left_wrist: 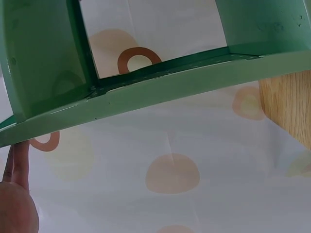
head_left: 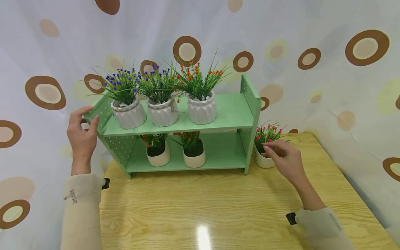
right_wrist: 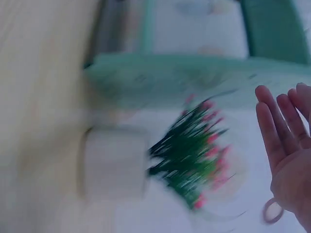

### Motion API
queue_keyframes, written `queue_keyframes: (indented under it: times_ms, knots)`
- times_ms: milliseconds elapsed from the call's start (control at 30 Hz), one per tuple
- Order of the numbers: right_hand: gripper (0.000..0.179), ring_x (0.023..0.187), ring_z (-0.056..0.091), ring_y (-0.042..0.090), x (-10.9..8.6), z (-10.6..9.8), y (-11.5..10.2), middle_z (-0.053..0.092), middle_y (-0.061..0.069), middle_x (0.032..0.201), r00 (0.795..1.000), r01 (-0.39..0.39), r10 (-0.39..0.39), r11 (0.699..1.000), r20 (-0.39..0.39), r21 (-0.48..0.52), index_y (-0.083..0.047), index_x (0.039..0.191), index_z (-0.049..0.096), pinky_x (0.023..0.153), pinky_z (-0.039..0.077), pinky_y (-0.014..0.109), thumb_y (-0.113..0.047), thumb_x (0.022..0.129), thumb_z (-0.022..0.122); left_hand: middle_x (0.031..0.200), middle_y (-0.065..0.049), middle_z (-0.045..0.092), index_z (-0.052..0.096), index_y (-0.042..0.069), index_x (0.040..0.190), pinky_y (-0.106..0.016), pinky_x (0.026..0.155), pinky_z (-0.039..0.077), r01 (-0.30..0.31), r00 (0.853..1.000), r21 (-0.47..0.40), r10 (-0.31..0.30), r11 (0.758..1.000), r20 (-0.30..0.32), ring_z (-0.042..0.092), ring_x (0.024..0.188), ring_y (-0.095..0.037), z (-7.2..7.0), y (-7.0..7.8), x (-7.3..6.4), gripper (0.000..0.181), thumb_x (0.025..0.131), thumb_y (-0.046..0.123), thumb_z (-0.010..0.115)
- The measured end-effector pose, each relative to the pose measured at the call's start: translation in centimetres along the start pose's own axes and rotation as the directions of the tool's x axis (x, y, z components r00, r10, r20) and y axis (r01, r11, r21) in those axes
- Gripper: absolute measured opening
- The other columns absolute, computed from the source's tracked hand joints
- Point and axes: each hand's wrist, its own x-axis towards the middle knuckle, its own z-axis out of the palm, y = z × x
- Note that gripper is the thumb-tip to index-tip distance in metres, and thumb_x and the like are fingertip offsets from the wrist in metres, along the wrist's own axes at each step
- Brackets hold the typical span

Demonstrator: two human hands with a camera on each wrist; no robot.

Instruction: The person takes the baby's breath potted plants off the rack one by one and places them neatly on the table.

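Observation:
A green two-tier shelf (head_left: 225, 114) stands on the wooden table. At its upper left corner, my left hand (head_left: 82, 133) grips the perforated side panel, the thumb on the inner side and other fingers over the edge. From the left wrist, fingers meet the green panel (left_wrist: 160, 90). To the right of the shelf sits a white pot with pink flowers (head_left: 264, 159). My right hand (head_left: 284, 158) is beside and partly in front of it in the head view, holding nothing. The right wrist view, blurred, has the right hand's fingers (right_wrist: 272, 131) extended apart from the pink flowers (right_wrist: 209, 150).
Three ribbed white pots stand on the upper board: two with purple flowers (head_left: 129, 116) and one with orange flowers (head_left: 202, 110). Two smooth white pots (head_left: 194, 160) with red-orange flowers are on the lower board. Behind the wooden table (head_left: 175, 208) hangs a circle-patterned cloth (head_left: 297, 31).

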Motion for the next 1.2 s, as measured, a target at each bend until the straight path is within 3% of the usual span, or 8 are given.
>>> queue_keyframes:
  times_ms: [100, 200, 433, 567, 700, 1000, 1100, 1200]
  knots:
    - [0.019, 0.083, 0.075, 0.0, 1.0, 0.1, -3.6, 0.07, -0.007, 0.105, 0.999, 0.013, -0.016, 0.996, 0.038, 0.093, -0.002, 0.116, 0.074, 0.073, 0.057, 0.015, -0.001, 0.099, 0.066, 0.123, 0.012, 0.058, 0.066, 0.0, 0.132, -0.002, 0.067, 0.038, -0.004, 1.0, -0.004, 0.004, 1.0, -0.001, 0.047, 0.09, 0.008, 0.0, 0.2, 0.0, 0.034, 0.099, 0.0, 0.065]
    - [0.023, 0.09, 0.076, 0.005, 2.2, 0.6, -6.5, 0.072, -0.009, 0.112, 0.994, 0.021, -0.038, 0.986, 0.103, 0.163, -0.002, 0.122, 0.072, 0.077, 0.057, 0.017, -0.001, 0.1, 0.065, 0.122, 0.014, 0.057, 0.066, 0.001, 0.132, -0.002, 0.067, 0.038, -0.005, 1.0, -0.004, 0.005, 1.0, -0.003, 0.047, 0.09, 0.007, 0.0, 0.0, 0.2, 0.034, 0.099, 0.001, 0.065]
    - [0.041, 0.117, 0.067, 0.012, 5.8, 3.4, -10.9, 0.066, 0.016, 0.131, 0.977, 0.041, -0.079, 0.981, 0.198, 0.188, -0.006, 0.14, 0.062, 0.091, 0.056, 0.021, -0.007, 0.1, 0.067, 0.127, 0.009, 0.062, 0.066, 0.005, 0.133, -0.002, 0.067, 0.039, 0.007, 1.0, 0.032, -0.007, 0.999, -0.008, 0.048, 0.089, 0.008, 0.1, -1.8, 0.6, 0.034, 0.099, 0.005, 0.066]
    - [0.055, 0.135, 0.056, 0.023, 8.4, 5.3, -11.8, 0.057, 0.014, 0.146, 0.974, 0.017, -0.063, 0.978, 0.217, 0.21, -0.015, 0.152, 0.051, 0.11, 0.05, 0.033, -0.01, 0.1, 0.068, 0.131, -0.003, 0.064, 0.066, 0.006, 0.134, -0.003, 0.067, 0.039, 0.011, 1.0, 0.043, -0.011, 0.999, -0.003, 0.047, 0.089, 0.009, 0.1, -2.5, 0.7, 0.034, 0.1, 0.006, 0.066]
    - [0.065, 0.145, 0.046, 0.03, 10.9, 7.1, -12.2, 0.046, 0.01, 0.157, 0.975, 0.003, -0.05, 0.978, 0.217, 0.211, -0.015, 0.158, 0.042, 0.118, 0.043, 0.044, -0.013, 0.099, 0.07, 0.132, -0.014, 0.064, 0.065, 0.004, 0.134, -0.003, 0.068, 0.039, 0.007, 1.0, 0.03, -0.007, 1.0, -0.001, 0.047, 0.09, 0.008, 0.2, -2.1, 0.6, 0.035, 0.1, 0.005, 0.066]
    - [0.08, 0.15, 0.038, 0.034, 14.0, 9.6, -12.3, 0.035, 0.013, 0.164, 0.973, -0.073, 0.034, 0.983, 0.228, 0.168, -0.009, 0.162, 0.031, 0.122, 0.035, 0.049, -0.024, 0.096, 0.075, 0.13, -0.012, 0.064, 0.065, 0.002, 0.132, -0.003, 0.068, 0.038, 0.012, 1.0, 0.004, -0.012, 1.0, -0.003, 0.046, 0.089, 0.008, 0.0, 0.2, 0.0, 0.033, 0.099, 0.002, 0.065]
    - [0.085, 0.15, 0.038, 0.034, 14.5, 10.2, -12.2, 0.033, 0.013, 0.165, 0.97, -0.11, 0.073, 0.983, 0.234, 0.15, -0.009, 0.162, 0.028, 0.121, 0.037, 0.047, -0.028, 0.095, 0.076, 0.131, -0.017, 0.063, 0.065, 0.002, 0.133, -0.003, 0.068, 0.038, 0.017, 1.0, 0.006, -0.017, 1.0, 0.0, 0.046, 0.089, 0.009, 0.1, 0.0, 0.0, 0.034, 0.1, 0.002, 0.064]
    - [0.089, 0.148, 0.04, 0.037, 14.9, 10.8, -12.1, 0.032, 0.014, 0.165, 0.964, -0.138, 0.106, 0.983, 0.243, 0.118, -0.01, 0.163, 0.026, 0.118, 0.04, 0.05, -0.032, 0.094, 0.077, 0.131, -0.011, 0.064, 0.065, 0.003, 0.133, -0.004, 0.069, 0.039, 0.024, 1.0, 0.017, -0.024, 1.0, -0.002, 0.046, 0.089, 0.008, 0.2, -1.2, 0.2, 0.034, 0.1, 0.004, 0.065]
